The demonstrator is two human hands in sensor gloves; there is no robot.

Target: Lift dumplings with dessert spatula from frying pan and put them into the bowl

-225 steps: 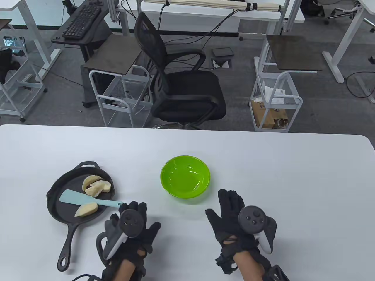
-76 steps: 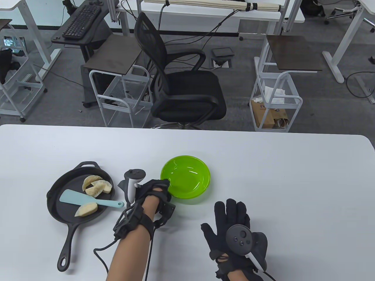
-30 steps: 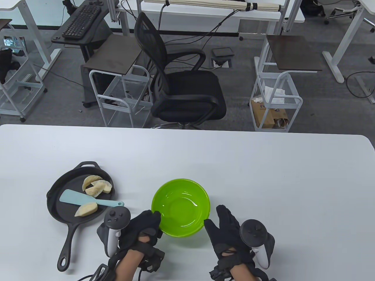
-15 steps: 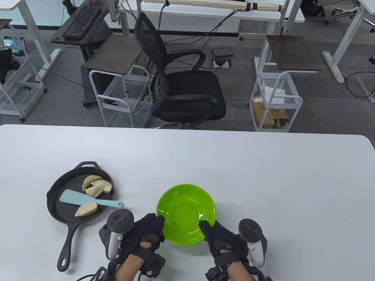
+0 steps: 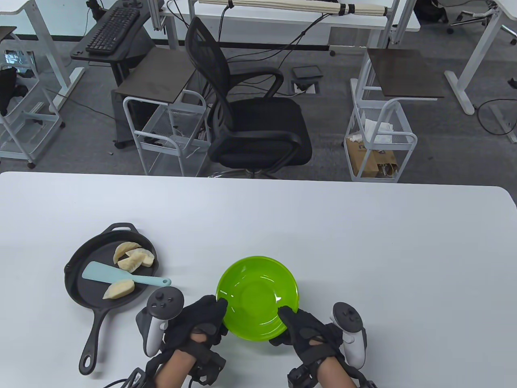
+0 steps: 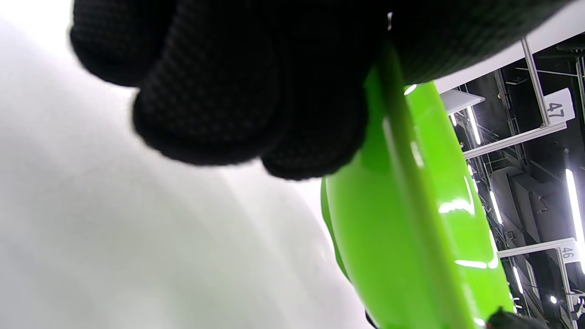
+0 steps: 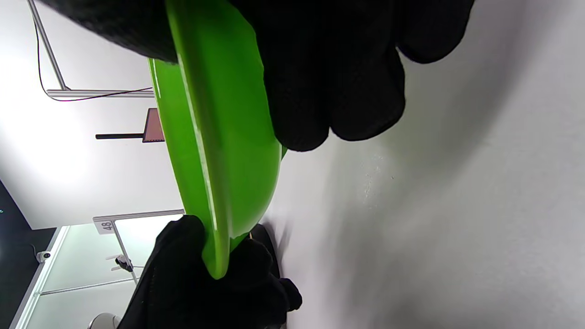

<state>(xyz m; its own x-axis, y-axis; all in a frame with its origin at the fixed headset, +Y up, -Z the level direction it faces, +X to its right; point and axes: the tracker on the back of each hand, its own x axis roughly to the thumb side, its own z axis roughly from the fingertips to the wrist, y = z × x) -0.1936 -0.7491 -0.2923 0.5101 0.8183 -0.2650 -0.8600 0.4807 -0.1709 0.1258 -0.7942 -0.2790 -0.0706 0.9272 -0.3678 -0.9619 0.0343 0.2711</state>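
Observation:
The green bowl (image 5: 257, 297) is near the table's front edge, held from both sides. My left hand (image 5: 214, 310) grips its left near rim, thumb inside and fingers (image 6: 228, 91) under the outer wall of the bowl (image 6: 411, 228). My right hand (image 5: 288, 320) pinches the right near rim the same way, and its fingers (image 7: 338, 68) wrap the bowl (image 7: 219, 137) from outside. To the left, a black frying pan (image 5: 76, 283) holds several pale dumplings (image 5: 133, 256). A light blue dessert spatula (image 5: 113, 275) lies across the pan, untouched.
The pan's long handle (image 5: 92, 343) points toward the front edge, left of my left wrist. Beyond the white table (image 5: 363, 250) are a black office chair (image 5: 250, 121) and wire carts.
My left hand pulled the bowl from mid-table toward the front edge. My right hand then took hold of its right rim. The bowl shifted only slightly in the last half second.

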